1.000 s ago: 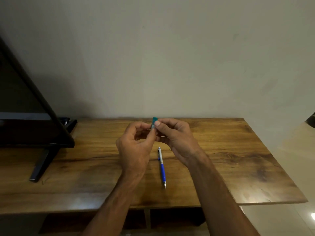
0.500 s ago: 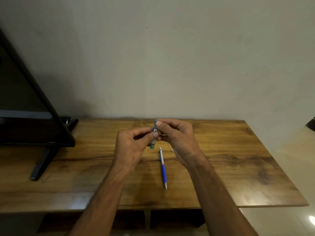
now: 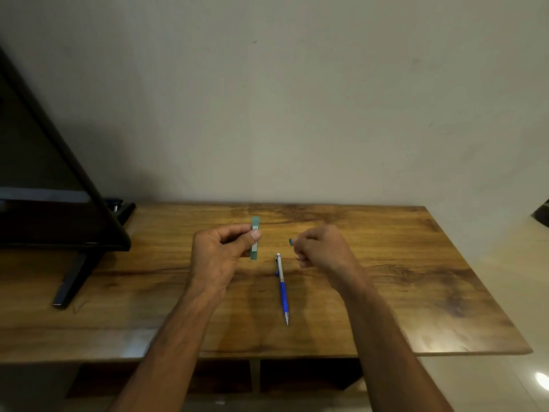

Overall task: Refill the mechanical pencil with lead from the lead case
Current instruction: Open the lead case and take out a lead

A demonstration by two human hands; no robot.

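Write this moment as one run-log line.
left hand: holds lead case | right hand: pinches teal cap, off the case | mechanical pencil: lies untouched on table

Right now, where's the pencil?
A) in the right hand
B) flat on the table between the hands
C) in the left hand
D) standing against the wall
B: the pencil lies flat on the table, touched by neither hand. The left hand holds the lead case and the right hand pinches a small teal cap.
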